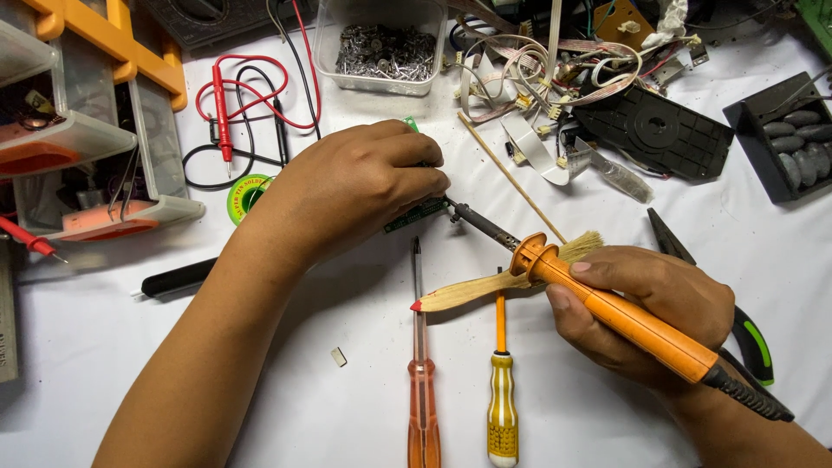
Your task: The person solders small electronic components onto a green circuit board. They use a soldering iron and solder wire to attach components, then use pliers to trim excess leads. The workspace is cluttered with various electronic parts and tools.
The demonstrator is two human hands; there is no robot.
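While my left hand (351, 186) pins the small green circuit board (416, 214) to the desk (347, 407), fingers curled over it, my right hand (646, 312) grips the orange soldering iron (607, 308), tip touching the board's edge; soldering looks underway, not finished

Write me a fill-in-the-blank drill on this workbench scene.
1. The right hand grips a soldering iron with an ____ handle.
2. The left hand covers a small ____ circuit board.
3. Below the iron lie ____ screwdrivers.
4. The brush lies ____ the iron.

Missing: orange; green; two; under
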